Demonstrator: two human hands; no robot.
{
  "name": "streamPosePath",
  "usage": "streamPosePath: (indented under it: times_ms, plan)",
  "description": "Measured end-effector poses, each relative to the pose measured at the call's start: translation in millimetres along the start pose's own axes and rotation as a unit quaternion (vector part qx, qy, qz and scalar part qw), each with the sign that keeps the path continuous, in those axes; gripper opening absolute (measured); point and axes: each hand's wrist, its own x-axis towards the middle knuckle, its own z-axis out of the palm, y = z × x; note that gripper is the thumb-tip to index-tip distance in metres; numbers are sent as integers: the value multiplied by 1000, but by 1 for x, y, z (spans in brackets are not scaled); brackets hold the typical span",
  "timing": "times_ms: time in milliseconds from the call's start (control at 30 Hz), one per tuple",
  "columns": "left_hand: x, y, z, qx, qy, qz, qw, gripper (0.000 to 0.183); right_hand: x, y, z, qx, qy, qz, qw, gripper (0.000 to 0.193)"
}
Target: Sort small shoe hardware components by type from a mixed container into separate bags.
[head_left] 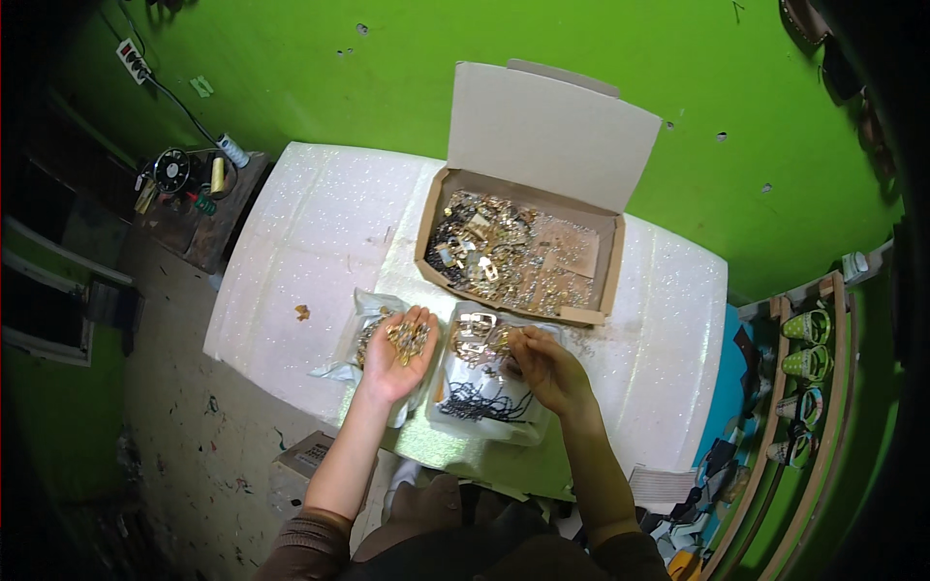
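Note:
My left hand [389,376] lies palm up, slightly cupped, with a small heap of gold and silver metal pieces [408,339] on it. Partly behind it is a pale plastic bag [368,302] with more small metal pieces inside. To the right stands a clear plastic container [484,433] holding shiny buckles [475,327] and dark beaded strands [484,402]. My right hand [554,376] hovers at that container's right side, thumb and fingers pinched together. Whatever is between those fingertips is too small to make out.
Beyond the containers, an open cardboard box [423,254] of mixed metal hardware rests on the glittery white table [300,223], its lid raised toward the green wall [387,87]. Sandals hang on a wooden rack [775,407] at right. A dark side table [199,232] is at left.

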Motion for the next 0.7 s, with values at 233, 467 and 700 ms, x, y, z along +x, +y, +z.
streamPosePath:
  times_ms: [233, 467, 700]
  plan:
    - [-38, 60, -30, -17, 44, 12, 999, 19, -2, 78, 7, -24, 77, 8, 997, 22]
    - [-31, 116, -34, 28, 32, -100, 994, 22, 34, 129, 44, -55, 93, -48, 993, 24]
    - [-27, 147, -41, 72, 42, -139, 987, 23, 32, 159, 72, -90, 96, -119, 984, 36]
